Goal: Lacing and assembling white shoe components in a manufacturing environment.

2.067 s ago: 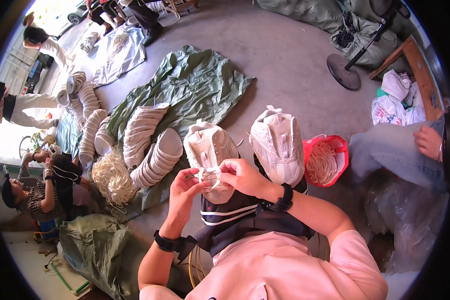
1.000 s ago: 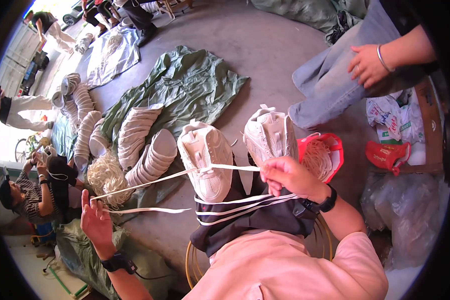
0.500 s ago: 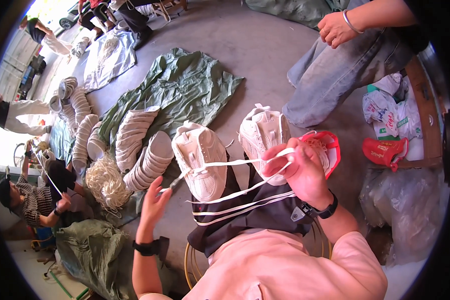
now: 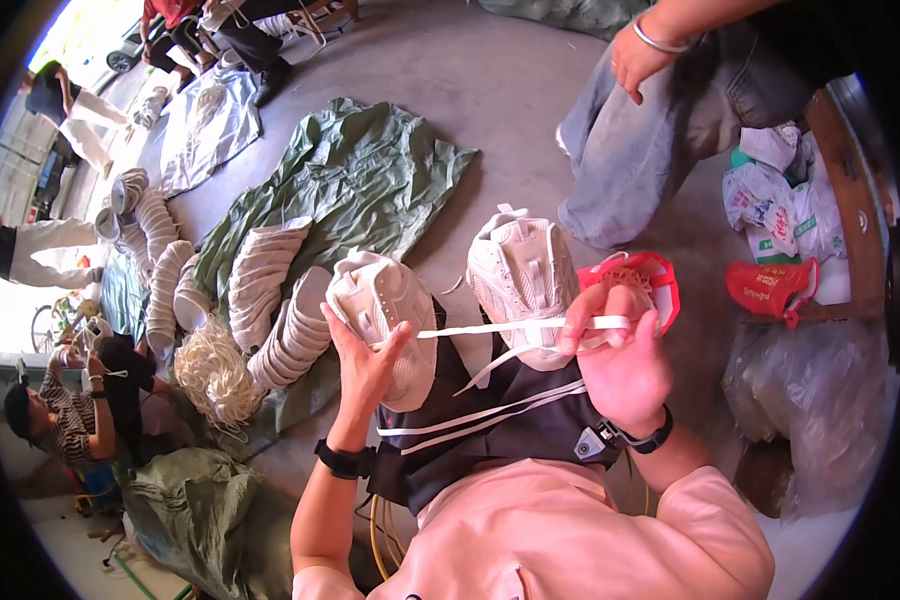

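- On the person's lap, a white sneaker (image 4: pixel 380 315) is lying sole-down over the dark trousers, and the left hand (image 4: pixel 362 362) is cupping its near side with the fingers loosely curled around the upper.
- Half a second ago that left hand was hanging lower and spread open beside the shoe; it is now coming in against it, which suggests the shoe is being steadied while the lace is drawn.
- From the shoe, a flat white lace (image 4: pixel 510 327) is stretching taut across to the right hand (image 4: pixel 620 365), which is closing its fingers and thumb around the lace end, with further loose lengths trailing down over the lap.
- Just beyond, a second white sneaker (image 4: pixel 522 270) is resting on the other knee, touching a red plastic bag (image 4: pixel 660 275) of laces.
- Farther left, stacked rows of white shoes (image 4: pixel 270 290) are lying on a green tarp (image 4: pixel 370 170), beside a heap of white laces (image 4: pixel 213 375).
- Another person in jeans (image 4: pixel 650 150) is standing close at upper right.
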A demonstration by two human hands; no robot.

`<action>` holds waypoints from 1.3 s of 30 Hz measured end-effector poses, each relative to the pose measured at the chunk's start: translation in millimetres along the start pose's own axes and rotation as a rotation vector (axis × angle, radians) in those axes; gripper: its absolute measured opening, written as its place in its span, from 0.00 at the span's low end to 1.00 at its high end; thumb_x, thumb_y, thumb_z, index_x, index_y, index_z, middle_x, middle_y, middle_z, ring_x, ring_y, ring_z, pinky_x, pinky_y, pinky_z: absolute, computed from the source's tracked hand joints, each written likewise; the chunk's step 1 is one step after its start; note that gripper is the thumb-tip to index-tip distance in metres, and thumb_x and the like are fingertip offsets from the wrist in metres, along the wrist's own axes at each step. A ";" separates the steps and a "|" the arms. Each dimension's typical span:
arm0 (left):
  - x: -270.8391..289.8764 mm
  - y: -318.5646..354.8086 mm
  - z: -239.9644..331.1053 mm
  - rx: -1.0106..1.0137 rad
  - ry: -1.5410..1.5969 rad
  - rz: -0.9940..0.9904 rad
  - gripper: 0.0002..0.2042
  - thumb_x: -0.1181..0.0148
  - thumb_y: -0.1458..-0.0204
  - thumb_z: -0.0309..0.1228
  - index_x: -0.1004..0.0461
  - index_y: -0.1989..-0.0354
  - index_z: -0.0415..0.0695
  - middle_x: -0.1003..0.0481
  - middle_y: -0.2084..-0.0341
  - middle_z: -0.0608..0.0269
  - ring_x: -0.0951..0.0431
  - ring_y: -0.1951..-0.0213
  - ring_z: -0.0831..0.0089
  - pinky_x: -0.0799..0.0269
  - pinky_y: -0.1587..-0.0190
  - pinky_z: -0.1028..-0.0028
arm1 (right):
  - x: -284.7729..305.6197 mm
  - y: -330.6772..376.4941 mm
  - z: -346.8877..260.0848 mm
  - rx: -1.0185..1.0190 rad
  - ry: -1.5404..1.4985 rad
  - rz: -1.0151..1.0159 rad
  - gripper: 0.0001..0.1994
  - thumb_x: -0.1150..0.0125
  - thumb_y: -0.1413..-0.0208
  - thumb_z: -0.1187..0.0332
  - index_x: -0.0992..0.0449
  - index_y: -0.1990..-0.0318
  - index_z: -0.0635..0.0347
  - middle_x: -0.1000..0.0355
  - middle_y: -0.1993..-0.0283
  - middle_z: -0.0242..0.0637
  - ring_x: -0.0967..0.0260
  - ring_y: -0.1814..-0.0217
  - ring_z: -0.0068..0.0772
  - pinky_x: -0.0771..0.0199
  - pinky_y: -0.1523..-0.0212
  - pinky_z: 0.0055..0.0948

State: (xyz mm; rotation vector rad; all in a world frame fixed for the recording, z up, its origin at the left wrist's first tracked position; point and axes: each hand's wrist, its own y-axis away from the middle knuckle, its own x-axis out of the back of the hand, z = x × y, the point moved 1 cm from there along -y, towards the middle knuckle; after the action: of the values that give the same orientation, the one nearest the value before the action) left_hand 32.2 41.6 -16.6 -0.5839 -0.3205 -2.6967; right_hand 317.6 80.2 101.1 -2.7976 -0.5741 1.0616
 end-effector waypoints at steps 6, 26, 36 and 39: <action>-4.7 -1.9 4.9 -0.026 -0.102 0.018 0.65 0.27 0.60 0.53 0.72 0.31 0.26 0.61 0.30 0.33 0.61 0.27 0.49 0.63 0.28 0.63 | -5.5 -8.7 3.9 -0.145 0.543 -0.234 0.14 0.42 0.37 0.63 0.31 0.71 0.62 0.29 0.48 0.49 0.29 0.56 0.32 0.30 0.52 0.32; -12.3 -14.8 12.8 0.013 -0.052 -0.013 0.60 0.28 0.54 0.46 0.73 0.29 0.32 0.60 0.29 0.36 0.57 0.27 0.53 0.59 0.29 0.67 | 34.2 14.9 51.3 -0.252 1.475 -0.784 0.17 0.37 0.48 0.69 0.28 0.52 0.67 0.26 0.57 0.44 0.27 0.56 0.44 0.28 0.53 0.38; -22.7 -8.9 -0.1 -0.007 -0.065 -0.007 0.57 0.31 0.51 0.46 0.71 0.28 0.35 0.59 0.29 0.39 0.56 0.28 0.54 0.57 0.30 0.67 | 65.7 43.3 64.6 -0.156 1.436 -0.845 0.11 0.44 0.48 0.70 0.25 0.61 0.68 0.28 0.70 0.39 0.27 0.62 0.38 0.27 0.59 0.35; -25.4 -8.7 -2.7 0.001 -0.044 -0.022 0.56 0.32 0.51 0.46 0.70 0.28 0.35 0.58 0.29 0.39 0.55 0.28 0.55 0.56 0.30 0.68 | 66.8 47.0 66.4 -0.089 1.420 -0.855 0.13 0.44 0.49 0.70 0.25 0.59 0.69 0.27 0.70 0.39 0.27 0.63 0.37 0.28 0.59 0.35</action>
State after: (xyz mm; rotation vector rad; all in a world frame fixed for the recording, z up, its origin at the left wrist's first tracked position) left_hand 49.4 56.3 -31.3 -0.6436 -0.3425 -2.7077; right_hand 334.6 59.0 -0.6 -2.0972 -1.2527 -1.0080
